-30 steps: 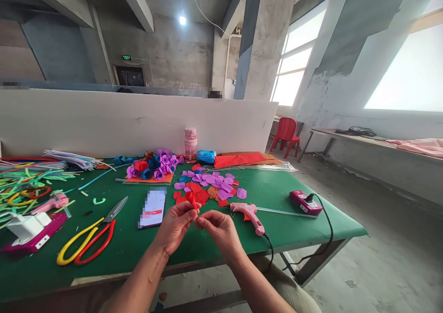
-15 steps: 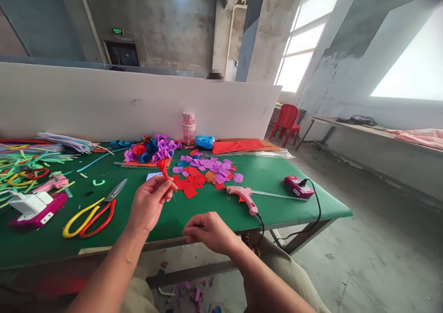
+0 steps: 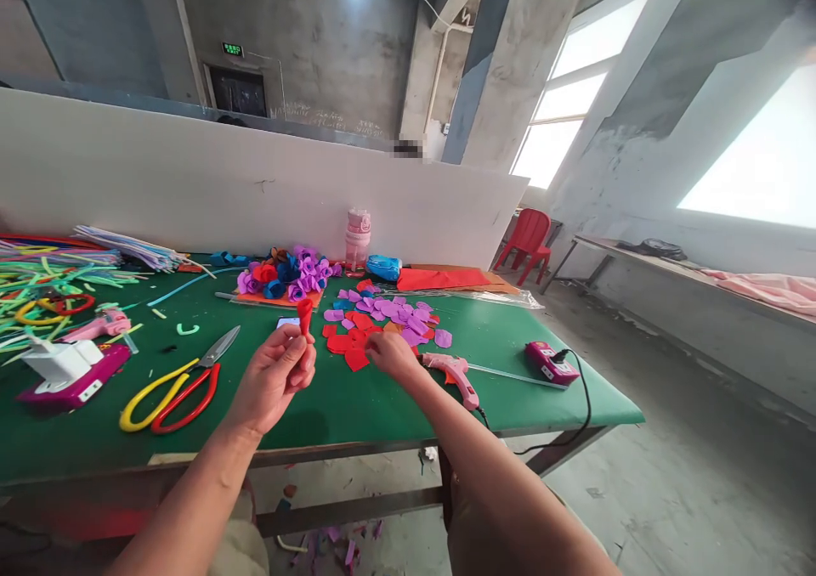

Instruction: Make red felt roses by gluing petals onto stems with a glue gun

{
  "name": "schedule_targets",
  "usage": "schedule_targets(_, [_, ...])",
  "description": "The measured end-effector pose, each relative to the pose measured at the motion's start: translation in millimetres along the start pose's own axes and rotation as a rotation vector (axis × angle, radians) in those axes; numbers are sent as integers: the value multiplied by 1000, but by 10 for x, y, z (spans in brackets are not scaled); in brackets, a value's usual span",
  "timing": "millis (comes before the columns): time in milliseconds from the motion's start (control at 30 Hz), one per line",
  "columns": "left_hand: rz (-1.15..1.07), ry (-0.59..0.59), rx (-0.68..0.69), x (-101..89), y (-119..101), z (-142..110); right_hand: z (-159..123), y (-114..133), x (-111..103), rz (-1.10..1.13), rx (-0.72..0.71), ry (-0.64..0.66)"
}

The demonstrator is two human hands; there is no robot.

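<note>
Left hand: fingers grip red roll; I'd pinch lightly.
Right hand: left of glue gun; closure, I can't tell.

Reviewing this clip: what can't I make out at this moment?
All in the head view:
- Red roll: its lower end is hidden in the left hand.
- Right hand: seen from the back, so whether it grips one of the red petals is hidden.
- Phone: mostly behind the left hand.
- Wall writing: too small to read.
- Strips: cut off by the left edge.
</note>
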State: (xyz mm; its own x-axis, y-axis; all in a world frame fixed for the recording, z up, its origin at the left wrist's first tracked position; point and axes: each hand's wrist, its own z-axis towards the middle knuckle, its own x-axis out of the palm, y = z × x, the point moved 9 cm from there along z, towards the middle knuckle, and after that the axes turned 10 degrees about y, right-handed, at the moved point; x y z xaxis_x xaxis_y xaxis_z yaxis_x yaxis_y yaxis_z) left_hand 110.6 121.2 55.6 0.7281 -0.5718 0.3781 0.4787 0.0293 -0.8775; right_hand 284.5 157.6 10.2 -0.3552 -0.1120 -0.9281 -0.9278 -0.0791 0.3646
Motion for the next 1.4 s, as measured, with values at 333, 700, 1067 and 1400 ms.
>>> schedule_targets(333, [128,-153,-176,-185,382,32,271,40,144,45,-28,-5])
schedule_targets(700, [383,-110,-431,38,666,-18,-633,334,26,588,-315,-38])
schedule_targets(1067, [-119,-269,-203,-71,756,104,-804,115,389,1118,-67,-160])
schedule_targets(1400, [-212,-245,-123,31,656,138,-821,491,754,1234,-84,51])
